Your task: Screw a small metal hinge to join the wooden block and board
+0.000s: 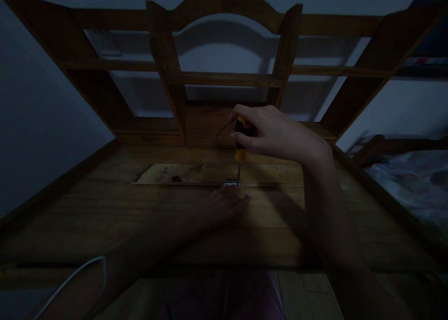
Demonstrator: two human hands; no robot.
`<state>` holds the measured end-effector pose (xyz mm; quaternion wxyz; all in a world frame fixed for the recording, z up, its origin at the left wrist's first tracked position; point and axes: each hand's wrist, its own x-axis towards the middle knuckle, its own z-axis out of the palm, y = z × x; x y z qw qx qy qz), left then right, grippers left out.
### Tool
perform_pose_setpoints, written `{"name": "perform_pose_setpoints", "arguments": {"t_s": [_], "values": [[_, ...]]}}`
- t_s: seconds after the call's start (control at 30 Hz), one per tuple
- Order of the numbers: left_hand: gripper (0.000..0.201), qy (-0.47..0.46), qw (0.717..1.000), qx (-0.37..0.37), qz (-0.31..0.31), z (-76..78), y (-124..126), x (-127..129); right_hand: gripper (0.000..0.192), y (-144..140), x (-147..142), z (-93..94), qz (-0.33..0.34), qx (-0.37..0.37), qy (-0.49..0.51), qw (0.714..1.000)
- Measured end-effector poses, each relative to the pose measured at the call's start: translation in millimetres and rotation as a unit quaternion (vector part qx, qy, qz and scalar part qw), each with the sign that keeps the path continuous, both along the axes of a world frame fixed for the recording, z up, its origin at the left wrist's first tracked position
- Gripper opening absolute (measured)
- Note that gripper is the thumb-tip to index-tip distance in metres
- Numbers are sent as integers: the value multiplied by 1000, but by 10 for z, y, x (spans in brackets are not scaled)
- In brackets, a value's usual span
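no readable text, labels or numbers anywhere

Small metal part (231, 184) under screwdriver tip, too dark to identify

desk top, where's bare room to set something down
Bare wood on the desk top left of the left hand, and right of the right hand's forearm. Crowded mid-desk around the screwdriver and small metal part.

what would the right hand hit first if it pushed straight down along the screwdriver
Probably the small metal fitting under the tip of the screwdriver, held by the right hand at the board's edge. The left hand lies just beside it; depth is unclear.
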<state>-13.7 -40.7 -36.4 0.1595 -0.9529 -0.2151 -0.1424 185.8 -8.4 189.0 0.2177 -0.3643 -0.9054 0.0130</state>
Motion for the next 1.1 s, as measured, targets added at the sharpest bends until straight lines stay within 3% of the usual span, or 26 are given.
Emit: {"name": "perform_pose_setpoints", "arguments": {"t_s": [0.3, 0.6, 1.1], "values": [[44, -11, 1000, 2, 1, -76, 27, -5, 17, -7, -10, -1, 1, -7, 9, 1000], [43, -18, 1000, 13, -4, -21, 7, -3, 31, -11, -26, -13, -15, 5, 6, 1000], [43, -16, 1000, -1, 1, -32, -34, 49, 19, 50, -103, -68, -4, -12, 38, 999]]}}
